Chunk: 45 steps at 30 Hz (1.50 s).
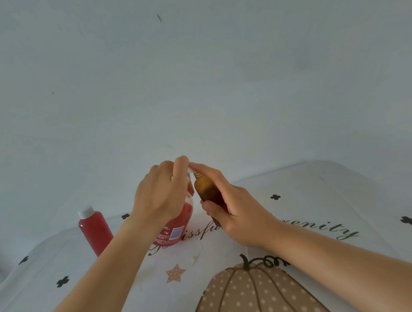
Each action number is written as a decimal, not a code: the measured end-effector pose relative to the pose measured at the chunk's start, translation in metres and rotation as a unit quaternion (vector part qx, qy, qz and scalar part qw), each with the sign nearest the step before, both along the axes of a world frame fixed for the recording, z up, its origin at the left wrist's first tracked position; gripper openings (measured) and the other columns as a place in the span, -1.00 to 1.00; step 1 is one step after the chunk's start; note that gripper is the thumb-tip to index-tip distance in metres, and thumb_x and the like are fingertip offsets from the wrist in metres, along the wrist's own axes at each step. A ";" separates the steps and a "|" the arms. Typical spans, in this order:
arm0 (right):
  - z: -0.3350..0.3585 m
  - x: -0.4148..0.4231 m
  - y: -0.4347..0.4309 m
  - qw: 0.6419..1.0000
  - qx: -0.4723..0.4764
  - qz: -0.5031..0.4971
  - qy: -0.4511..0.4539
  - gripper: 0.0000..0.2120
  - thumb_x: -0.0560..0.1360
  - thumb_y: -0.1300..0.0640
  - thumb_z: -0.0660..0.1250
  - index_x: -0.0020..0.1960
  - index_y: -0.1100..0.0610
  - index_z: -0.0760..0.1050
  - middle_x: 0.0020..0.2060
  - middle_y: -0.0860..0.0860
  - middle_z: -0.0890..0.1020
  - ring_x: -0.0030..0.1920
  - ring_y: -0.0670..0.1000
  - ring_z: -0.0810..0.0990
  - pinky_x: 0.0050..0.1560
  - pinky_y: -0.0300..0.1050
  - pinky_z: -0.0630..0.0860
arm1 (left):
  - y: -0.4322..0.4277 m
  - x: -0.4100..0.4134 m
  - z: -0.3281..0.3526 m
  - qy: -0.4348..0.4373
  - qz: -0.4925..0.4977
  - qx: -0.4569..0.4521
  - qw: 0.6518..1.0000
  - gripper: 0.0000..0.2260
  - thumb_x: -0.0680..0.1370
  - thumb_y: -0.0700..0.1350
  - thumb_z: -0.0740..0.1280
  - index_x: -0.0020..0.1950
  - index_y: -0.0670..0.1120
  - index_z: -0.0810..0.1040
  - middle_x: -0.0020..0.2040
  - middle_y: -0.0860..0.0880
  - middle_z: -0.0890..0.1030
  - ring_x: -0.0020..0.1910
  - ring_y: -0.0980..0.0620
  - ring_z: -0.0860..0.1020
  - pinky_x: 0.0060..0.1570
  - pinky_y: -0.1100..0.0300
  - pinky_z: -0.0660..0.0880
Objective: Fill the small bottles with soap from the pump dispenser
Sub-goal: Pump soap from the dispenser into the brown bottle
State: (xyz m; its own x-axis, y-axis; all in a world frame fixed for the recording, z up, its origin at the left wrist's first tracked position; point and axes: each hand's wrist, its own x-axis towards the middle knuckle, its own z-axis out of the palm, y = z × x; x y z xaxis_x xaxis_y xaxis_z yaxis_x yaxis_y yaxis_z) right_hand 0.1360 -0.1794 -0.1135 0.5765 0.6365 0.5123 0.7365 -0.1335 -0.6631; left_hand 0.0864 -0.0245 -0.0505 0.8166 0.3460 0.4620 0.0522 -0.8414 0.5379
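While one capped red bottle [95, 228] stands filled, your left hand [161, 191] presses the pump dispenser [178, 224] and your right hand [235, 214] grips the amber bottle [208, 189], tilted mouth-first to the spout, so filling looks unfinished.

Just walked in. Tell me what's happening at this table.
A person is filling a small bottle with red soap. The left hand presses down on top of the pump dispenser, which stands on the tablecloth. The right hand holds a small brown bottle tilted, its open mouth right at the pump's spout. Another small bottle, red with a white cap on, stands to the left.
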 end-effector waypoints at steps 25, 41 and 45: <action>0.000 0.001 0.001 1.000 -0.017 0.010 -0.003 -0.34 0.73 0.22 0.25 0.67 -0.23 0.07 -0.22 -0.50 0.55 -0.23 -0.18 0.58 -0.13 -0.37 0.43 | 0.006 -0.001 -0.002 -0.006 0.003 0.087 0.996 -0.87 0.69 -0.29 0.17 0.08 -0.26 0.51 -0.15 -0.02 0.57 -0.12 -0.11 0.51 -0.12 0.04 0.46; -0.006 0.012 -0.002 0.999 0.024 -0.003 -0.027 -0.42 0.77 0.10 0.20 0.62 -0.36 0.06 -0.19 -0.27 0.51 -0.17 -0.03 0.56 -0.02 -0.13 0.56 | 0.003 -0.002 0.005 0.056 -0.039 0.205 0.976 -0.66 0.73 -0.03 -0.02 0.46 -0.04 0.32 -0.10 0.02 0.69 -0.06 -0.08 0.62 0.11 -0.13 0.57; -0.005 0.014 -0.003 0.999 0.022 -0.005 -0.026 -0.41 0.77 0.11 0.21 0.65 -0.32 0.07 -0.18 -0.16 0.51 -0.20 -0.05 0.55 -0.05 -0.19 0.53 | 0.004 0.001 0.010 0.093 -0.046 0.156 0.982 -0.48 0.69 0.13 -0.09 0.38 -0.09 0.50 -0.14 0.04 0.68 -0.09 -0.05 0.62 0.18 -0.13 0.55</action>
